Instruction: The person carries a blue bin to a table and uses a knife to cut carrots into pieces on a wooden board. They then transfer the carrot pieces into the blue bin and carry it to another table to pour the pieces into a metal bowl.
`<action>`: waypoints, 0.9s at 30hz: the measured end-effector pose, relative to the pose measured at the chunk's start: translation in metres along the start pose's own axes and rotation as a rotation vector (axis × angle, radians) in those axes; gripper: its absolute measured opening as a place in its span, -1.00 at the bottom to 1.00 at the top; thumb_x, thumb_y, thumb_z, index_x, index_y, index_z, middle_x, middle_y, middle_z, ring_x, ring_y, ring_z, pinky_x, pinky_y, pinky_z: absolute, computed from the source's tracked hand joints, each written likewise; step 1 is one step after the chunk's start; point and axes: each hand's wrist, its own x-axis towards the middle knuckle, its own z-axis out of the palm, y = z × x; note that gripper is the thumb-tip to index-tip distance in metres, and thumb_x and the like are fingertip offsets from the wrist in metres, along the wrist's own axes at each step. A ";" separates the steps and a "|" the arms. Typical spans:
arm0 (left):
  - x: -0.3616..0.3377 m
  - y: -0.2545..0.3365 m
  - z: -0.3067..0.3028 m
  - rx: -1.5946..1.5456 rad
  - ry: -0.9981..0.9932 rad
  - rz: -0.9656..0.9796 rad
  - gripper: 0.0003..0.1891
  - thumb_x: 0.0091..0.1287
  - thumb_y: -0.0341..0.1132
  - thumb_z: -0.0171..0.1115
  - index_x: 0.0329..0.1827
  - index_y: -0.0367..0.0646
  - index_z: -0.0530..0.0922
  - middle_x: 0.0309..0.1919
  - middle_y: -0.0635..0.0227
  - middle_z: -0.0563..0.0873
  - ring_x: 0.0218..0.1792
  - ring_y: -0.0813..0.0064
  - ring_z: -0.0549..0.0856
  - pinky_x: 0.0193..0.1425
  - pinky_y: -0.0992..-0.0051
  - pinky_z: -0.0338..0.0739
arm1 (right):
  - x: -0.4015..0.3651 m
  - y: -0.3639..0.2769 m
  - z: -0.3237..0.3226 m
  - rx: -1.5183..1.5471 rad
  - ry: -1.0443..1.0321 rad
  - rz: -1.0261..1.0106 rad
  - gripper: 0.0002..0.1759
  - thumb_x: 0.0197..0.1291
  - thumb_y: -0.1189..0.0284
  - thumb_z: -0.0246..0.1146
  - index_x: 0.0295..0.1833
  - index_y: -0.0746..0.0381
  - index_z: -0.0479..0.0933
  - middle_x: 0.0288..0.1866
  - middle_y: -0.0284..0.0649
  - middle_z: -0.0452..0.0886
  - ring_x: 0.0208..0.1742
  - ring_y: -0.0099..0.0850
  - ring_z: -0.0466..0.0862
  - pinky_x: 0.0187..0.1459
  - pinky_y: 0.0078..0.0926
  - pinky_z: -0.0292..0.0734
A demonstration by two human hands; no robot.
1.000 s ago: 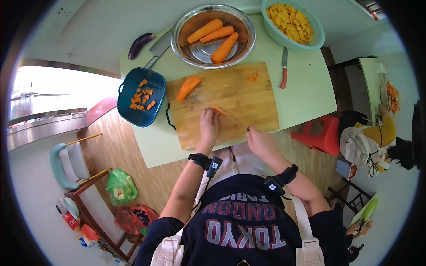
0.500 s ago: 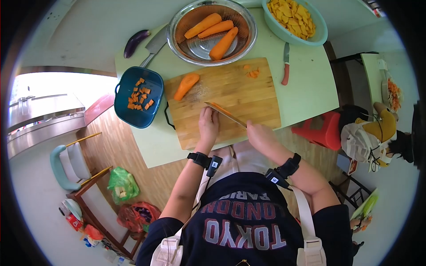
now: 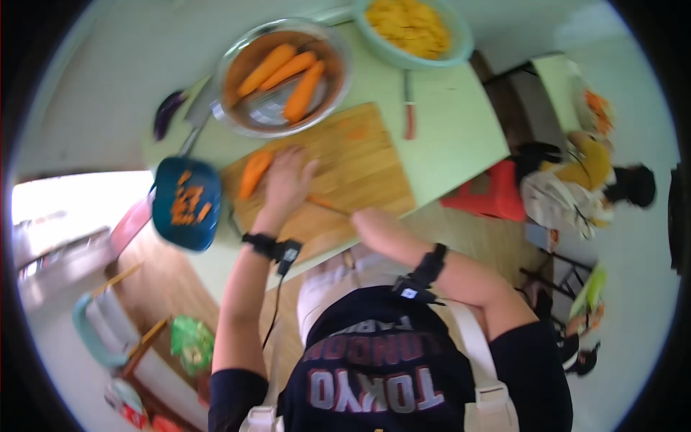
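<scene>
My left hand (image 3: 288,180) lies over the wooden cutting board (image 3: 360,158), its fingers stretched forward and the thumb apart. A peeled piece of carrot (image 3: 253,175) lies just left of its fingers; blur hides whether they touch. My right hand (image 3: 376,225) is closed around the handle of a kitchen knife (image 3: 330,206), held low over the board near its front edge. Some orange carrot shows along the blade. Small carrot bits (image 3: 353,131) lie blurred near the board's far edge.
A metal bowl (image 3: 342,79) with whole carrots stands behind the board. Left is a dark blue basket (image 3: 164,234) with carrot pieces; a cleaver (image 3: 201,104) and eggplant (image 3: 169,114) lie beyond. A red-handled knife (image 3: 410,119) lies below a basin (image 3: 461,50) of yellow slices. Another person (image 3: 576,187) is at right.
My left hand has left the knife's tip and moved forward beside the carrot piece, its fingers opening out. My right hand keeps the knife low. The whole view has shifted and blurred.
</scene>
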 end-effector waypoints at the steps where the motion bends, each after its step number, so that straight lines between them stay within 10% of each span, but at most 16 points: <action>1: 0.000 -0.001 0.003 0.010 0.023 0.026 -0.61 0.30 -0.16 0.09 0.02 -0.31 0.49 0.05 0.03 0.54 0.15 0.00 0.44 0.26 0.16 0.28 | -0.002 0.000 0.000 0.006 0.000 -0.009 -0.82 0.08 0.51 0.07 -0.38 0.34 0.57 -0.36 0.04 0.63 -0.25 -0.02 0.66 -0.28 -0.13 0.56; 27: 0.005 -0.007 0.011 0.119 -0.049 -0.046 -0.49 0.41 -0.05 -0.13 0.30 -0.20 0.28 0.15 -0.04 0.46 0.30 0.07 0.31 0.39 0.06 0.03 | 0.017 -0.001 0.002 0.088 -0.094 0.196 -0.86 0.11 0.53 0.06 -0.25 0.31 0.51 -0.34 0.00 0.64 -0.25 -0.07 0.66 -0.29 -0.15 0.56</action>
